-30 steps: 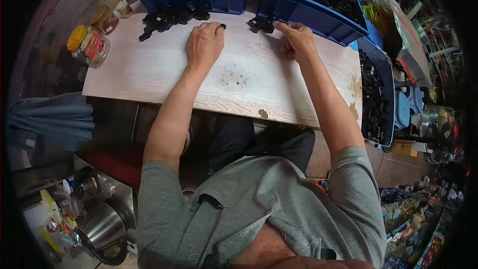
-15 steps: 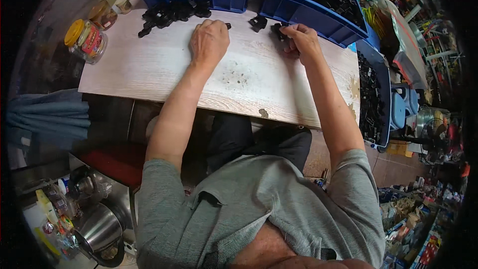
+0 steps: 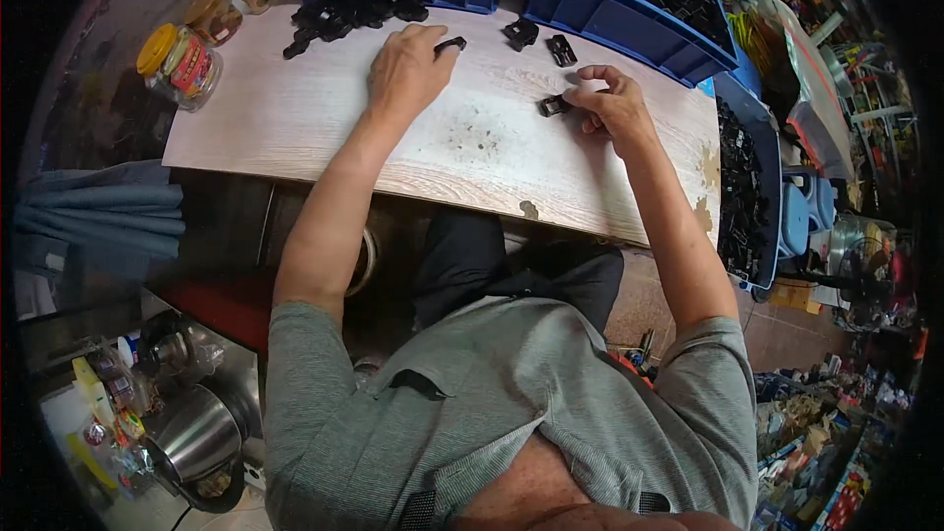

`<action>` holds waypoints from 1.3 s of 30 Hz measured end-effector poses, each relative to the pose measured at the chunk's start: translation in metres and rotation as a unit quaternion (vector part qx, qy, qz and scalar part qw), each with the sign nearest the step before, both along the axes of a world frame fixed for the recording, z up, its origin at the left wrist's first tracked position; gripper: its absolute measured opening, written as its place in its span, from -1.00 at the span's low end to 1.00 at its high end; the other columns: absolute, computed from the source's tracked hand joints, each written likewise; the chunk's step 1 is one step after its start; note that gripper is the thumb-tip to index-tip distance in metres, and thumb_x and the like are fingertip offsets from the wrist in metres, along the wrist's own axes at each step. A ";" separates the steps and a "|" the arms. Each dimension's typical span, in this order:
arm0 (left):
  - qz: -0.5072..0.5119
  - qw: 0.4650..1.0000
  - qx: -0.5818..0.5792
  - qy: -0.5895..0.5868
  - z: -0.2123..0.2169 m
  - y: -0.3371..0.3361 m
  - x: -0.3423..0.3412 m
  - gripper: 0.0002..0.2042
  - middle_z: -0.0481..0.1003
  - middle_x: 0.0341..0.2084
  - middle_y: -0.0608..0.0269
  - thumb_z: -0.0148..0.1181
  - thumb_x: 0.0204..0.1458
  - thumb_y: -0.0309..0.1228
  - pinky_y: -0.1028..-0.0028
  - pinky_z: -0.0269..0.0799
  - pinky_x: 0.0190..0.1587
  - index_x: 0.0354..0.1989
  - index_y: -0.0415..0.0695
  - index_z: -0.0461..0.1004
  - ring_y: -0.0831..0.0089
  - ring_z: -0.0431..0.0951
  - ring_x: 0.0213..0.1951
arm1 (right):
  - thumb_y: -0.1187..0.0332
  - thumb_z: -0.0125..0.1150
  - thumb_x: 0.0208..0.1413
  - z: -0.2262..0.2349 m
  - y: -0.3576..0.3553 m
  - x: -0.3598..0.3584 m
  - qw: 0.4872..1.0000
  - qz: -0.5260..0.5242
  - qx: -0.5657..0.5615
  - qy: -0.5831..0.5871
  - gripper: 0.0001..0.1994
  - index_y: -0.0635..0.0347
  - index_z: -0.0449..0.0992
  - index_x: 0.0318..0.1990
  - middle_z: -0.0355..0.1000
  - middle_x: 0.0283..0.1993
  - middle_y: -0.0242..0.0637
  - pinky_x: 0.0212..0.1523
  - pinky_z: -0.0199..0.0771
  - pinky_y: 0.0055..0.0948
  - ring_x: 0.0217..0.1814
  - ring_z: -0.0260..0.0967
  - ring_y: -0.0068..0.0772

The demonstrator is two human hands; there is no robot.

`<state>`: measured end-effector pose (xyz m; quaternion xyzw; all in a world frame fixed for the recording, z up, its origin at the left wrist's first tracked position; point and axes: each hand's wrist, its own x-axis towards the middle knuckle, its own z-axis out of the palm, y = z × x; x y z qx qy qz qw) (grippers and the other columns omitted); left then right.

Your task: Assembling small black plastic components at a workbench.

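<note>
My left hand is above the tabletop with its fingers curled. A small black plastic part sticks out between its thumb and forefinger. My right hand is closer to me, pinching another black plastic part by thumb and fingers just over the table; its far end is hidden by them. Beyond that hand lie a black plastic clip-like part and a bulkier black part, both apart from my hands. Left of them is a heap of similar black parts.
Two blue bins of black parts stand along the table's far edge, and another blue bin is beside its right end. Lidded jars occupy the left corner. Dark crumbs are scattered mid-table.
My right hand has let go of one black part, which now lies on the table, and has drawn back toward me with another. My left hand keeps its hold, with fingers slightly more raised.
</note>
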<state>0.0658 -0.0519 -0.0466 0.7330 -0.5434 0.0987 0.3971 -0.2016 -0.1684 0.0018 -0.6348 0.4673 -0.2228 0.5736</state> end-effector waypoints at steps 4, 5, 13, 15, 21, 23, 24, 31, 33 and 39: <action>-0.017 0.995 0.038 -0.088 0.002 -0.003 -0.009 -0.78 0.61 -0.24 0.03 0.21 0.10 -0.37 0.17 0.53 -0.10 -0.11 -0.13 0.63 0.02 0.60 -0.19 | 0.38 0.52 -0.07 0.002 0.007 0.004 0.999 0.022 0.003 0.040 -0.61 0.13 0.54 -0.05 0.35 -0.59 -0.51 -0.65 0.28 -0.55 -0.68 0.20 -0.64; -0.021 0.993 0.038 -0.114 0.003 -0.003 -0.012 -0.81 0.62 -0.30 0.03 0.16 0.07 -0.43 0.15 0.55 -0.16 -0.17 -0.12 0.62 0.02 0.61 -0.22 | 0.37 0.52 -0.07 0.000 0.006 0.005 0.998 0.037 0.008 0.050 -0.60 0.13 0.54 -0.04 0.35 -0.59 -0.51 -0.65 0.27 -0.55 -0.68 0.20 -0.64; -0.091 0.960 0.155 -0.215 0.011 0.000 -0.036 -0.80 0.60 -0.45 -0.06 0.12 0.08 -0.45 0.11 0.58 -0.36 -0.17 -0.10 0.62 0.01 0.63 -0.35 | 0.37 0.53 -0.08 0.002 0.014 0.006 0.998 0.026 0.022 0.059 -0.63 0.14 0.58 -0.08 0.36 -0.58 -0.51 -0.67 0.27 -0.55 -0.72 0.18 -0.64; -0.110 0.958 0.181 -0.195 0.013 0.001 -0.041 -0.79 0.60 -0.46 -0.07 0.10 0.09 -0.45 0.10 0.58 -0.37 -0.14 -0.14 0.61 0.00 0.64 -0.37 | 0.39 0.54 -0.09 0.000 0.013 0.001 0.997 0.062 0.030 0.043 -0.62 0.15 0.59 -0.08 0.38 -0.57 -0.50 -0.66 0.27 -0.58 -0.72 0.19 -0.63; -0.136 0.963 0.196 -0.126 0.023 0.009 -0.050 -0.82 0.61 -0.38 -0.13 0.07 0.06 -0.47 0.08 0.58 -0.20 -0.29 -0.20 0.62 -0.03 0.63 -0.30 | 0.43 0.53 -0.09 -0.005 0.012 0.003 0.995 0.075 0.012 0.069 -0.64 0.19 0.59 -0.09 0.43 -0.53 -0.45 -0.67 0.24 -0.60 -0.71 0.21 -0.66; -0.131 0.959 0.203 -0.150 0.024 0.011 -0.048 -0.83 0.61 -0.38 -0.10 0.10 0.07 -0.45 0.09 0.58 -0.20 -0.28 -0.19 0.61 0.00 0.63 -0.28 | 0.43 0.53 -0.08 -0.005 0.012 0.003 0.994 0.074 0.002 0.076 -0.65 0.20 0.60 -0.10 0.44 -0.52 -0.45 -0.67 0.23 -0.59 -0.71 0.20 -0.66; -0.126 0.954 0.210 -0.174 0.024 0.012 -0.047 -0.84 0.61 -0.38 -0.06 0.13 0.08 -0.43 0.11 0.58 -0.20 -0.26 -0.19 0.61 0.02 0.63 -0.27 | 0.44 0.52 -0.08 -0.005 0.013 0.003 0.994 0.074 -0.007 0.082 -0.67 0.21 0.60 -0.11 0.44 -0.52 -0.45 -0.68 0.21 -0.59 -0.72 0.20 -0.66; -0.164 0.975 0.051 -0.143 0.004 0.020 -0.045 -0.78 0.65 -0.30 0.03 0.27 0.13 -0.39 0.29 0.63 -0.21 -0.08 -0.19 0.61 0.20 0.66 -0.29 | 0.45 0.51 -0.06 -0.010 0.018 0.006 0.993 0.074 -0.001 0.092 -0.70 0.21 0.60 -0.14 0.44 -0.53 -0.44 -0.71 0.18 -0.59 -0.72 0.20 -0.65; -0.190 0.981 0.031 -0.010 0.003 0.017 -0.065 -0.78 0.66 -0.27 0.09 0.26 0.13 -0.45 0.28 0.64 -0.17 -0.05 -0.15 0.60 0.21 0.67 -0.26 | 0.47 0.49 -0.05 -0.008 0.021 0.007 0.992 0.072 -0.010 0.101 -0.72 0.21 0.60 -0.15 0.44 -0.54 -0.44 -0.72 0.17 -0.58 -0.72 0.21 -0.65; -0.268 0.963 -0.009 -0.036 0.004 0.001 -0.093 -0.78 0.66 -0.20 0.11 0.26 0.10 -0.50 0.29 0.63 -0.09 -0.07 -0.17 0.61 0.19 0.68 -0.15 | 0.47 0.47 -0.03 -0.018 0.017 0.002 0.994 0.094 -0.016 0.045 -0.75 0.21 0.60 -0.17 0.44 -0.55 -0.46 -0.73 0.14 -0.57 -0.71 0.22 -0.65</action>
